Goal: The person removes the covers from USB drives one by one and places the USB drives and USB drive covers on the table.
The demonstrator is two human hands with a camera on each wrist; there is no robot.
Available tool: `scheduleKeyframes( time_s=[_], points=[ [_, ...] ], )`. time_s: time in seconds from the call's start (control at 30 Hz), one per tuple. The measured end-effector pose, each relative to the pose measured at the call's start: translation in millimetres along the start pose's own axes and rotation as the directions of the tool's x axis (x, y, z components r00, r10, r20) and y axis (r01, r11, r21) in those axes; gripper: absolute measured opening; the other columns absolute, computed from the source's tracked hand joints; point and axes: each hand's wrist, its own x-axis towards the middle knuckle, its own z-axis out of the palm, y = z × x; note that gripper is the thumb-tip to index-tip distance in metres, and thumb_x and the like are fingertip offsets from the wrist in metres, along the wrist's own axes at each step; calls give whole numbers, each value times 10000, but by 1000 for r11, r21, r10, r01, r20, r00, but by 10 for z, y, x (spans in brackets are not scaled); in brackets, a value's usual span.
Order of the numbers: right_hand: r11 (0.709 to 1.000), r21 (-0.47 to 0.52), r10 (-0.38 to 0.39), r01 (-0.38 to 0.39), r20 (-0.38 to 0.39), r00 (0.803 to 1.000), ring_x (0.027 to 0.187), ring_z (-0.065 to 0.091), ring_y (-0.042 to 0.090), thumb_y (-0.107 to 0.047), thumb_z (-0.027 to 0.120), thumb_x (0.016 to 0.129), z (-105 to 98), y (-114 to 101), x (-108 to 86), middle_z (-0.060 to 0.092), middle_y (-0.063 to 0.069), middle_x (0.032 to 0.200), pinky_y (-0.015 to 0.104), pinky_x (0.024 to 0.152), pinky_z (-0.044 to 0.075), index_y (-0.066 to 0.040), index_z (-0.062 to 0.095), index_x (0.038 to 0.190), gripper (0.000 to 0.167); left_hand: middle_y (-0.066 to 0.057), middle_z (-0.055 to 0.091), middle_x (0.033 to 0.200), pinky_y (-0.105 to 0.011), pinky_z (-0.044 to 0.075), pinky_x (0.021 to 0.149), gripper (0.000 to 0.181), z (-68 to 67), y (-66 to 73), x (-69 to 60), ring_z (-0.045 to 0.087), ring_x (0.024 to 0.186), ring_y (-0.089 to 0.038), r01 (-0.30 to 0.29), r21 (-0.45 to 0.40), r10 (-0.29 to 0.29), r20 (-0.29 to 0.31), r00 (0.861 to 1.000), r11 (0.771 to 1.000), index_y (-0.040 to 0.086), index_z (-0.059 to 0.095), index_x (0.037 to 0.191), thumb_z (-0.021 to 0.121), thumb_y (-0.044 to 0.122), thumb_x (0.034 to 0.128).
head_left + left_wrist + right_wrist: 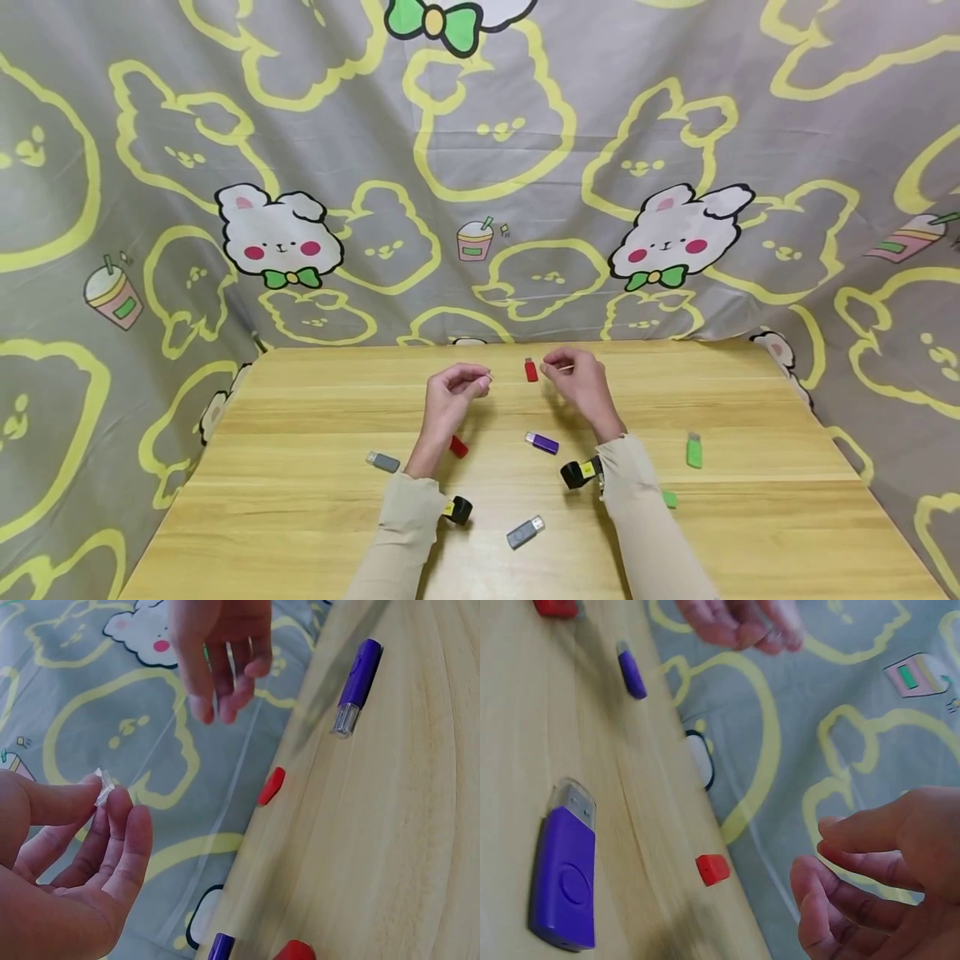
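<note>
Clear cap (pixel 103 789), pinched by the left hand (pixel 71 904), is not fitted. Right hand (pixel 896 900): released. 1 purple stick (pixel 565 877), lower left of right-wrist view, is capped; capping elsewhere unconfirmed.

Two grey USB sticks (pixel 525 532), two red USB sticks (pixel 531 370), two green USB sticks (pixel 694 451) and, probably, two purple USB sticks (pixel 542 442) are lying on one table (pixel 300 517), making eight; the head view is showing just one purple. One small clear piece (pixel 103 789), one left hand (pixel 456 397), one right hand (pixel 583 387) and two black wrist cameras (pixel 459 510) are also showing.
</note>
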Motion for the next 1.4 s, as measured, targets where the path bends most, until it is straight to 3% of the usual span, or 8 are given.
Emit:
scheduleKeyframes(
  time_s=[0.13, 0.3, 0.53, 0.8, 1.07, 1.27, 1.4],
  points=[
    [999, 16, -32, 32, -18, 999, 870, 716, 298, -67, 758, 924, -43, -34, -102, 746, 144, 960, 413, 822, 596, 30, 742, 1036, 149, -243, 729, 994, -238, 603, 743, 135, 2, -23, 11, 704, 784, -176, -8, 12, 8, 4, 1000, 1000, -107, 726, 1035, 734, -64, 908],
    [998, 30, -57, 59, -59, 997, 887, 722, 325, -44, 762, 908, -92, -35, -193, 750, 158, 961, 437, 835, 600, 39, 739, 1025, 145, -262, 726, 1002, -257, 612, 747, 138, 12, -33, 13, 724, 821, -273, -29, 26, 28, 21, 999, 999, -115, 726, 1038, 731, -63, 910],
    [998, 59, -35, 37, -31, 999, 944, 718, 306, -45, 749, 923, -141, 58, -272, 754, 149, 1008, 405, 861, 596, 12, 747, 1043, 133, -258, 733, 994, -287, 620, 751, 130, 31, -101, -8, 730, 855, -355, -36, 93, 34, 33, 999, 995, -124, 727, 1034, 720, -59, 921],
    [996, 78, -36, 38, -34, 999, 956, 712, 315, -55, 748, 931, -198, 112, -270, 751, 157, 1035, 387, 858, 594, 5, 748, 1070, 151, -195, 752, 971, -361, 625, 782, 122, 110, -132, 135, 719, 824, -266, -1, 180, -9, 57, 998, 984, -56, 764, 1022, 756, -12, 908],
    [997, 80, 6, -4, -31, 1000, 934, 712, 310, -26, 743, 926, -250, 211, -293, 749, 171, 1012, 246, 794, 568, 41, 742, 1067, 156, -122, 768, 924, -370, 613, 791, 104, 231, -118, 304, 729, 874, -326, 15, 291, -40, 81, 996, 957, 1, 796, 1014, 755, 47, 930],
    [996, 91, 27, -23, -37, 999, 932, 702, 294, -41, 738, 933, -310, 262, -299, 746, 168, 1019, 202, 768, 537, 20, 746, 1067, 147, -112, 769, 902, -325, 616, 734, 79, 311, -161, 423, 719, 780, -198, 49, 349, -72, 55, 996, 936, 8, 809, 977, 762, 37, 922],
    [996, 85, 20, -17, -37, 999, 925, 704, 300, -38, 741, 931, -340, 278, -296, 746, 174, 1015, 227, 773, 551, 17, 748, 1060, 141, -91, 775, 909, -223, 551, 672, 58, 360, -192, 493, 661, 752, -110, 58, 465, -89, 46, 995, 883, 32, 822, 937, 772, 42, 909]
  ],
)
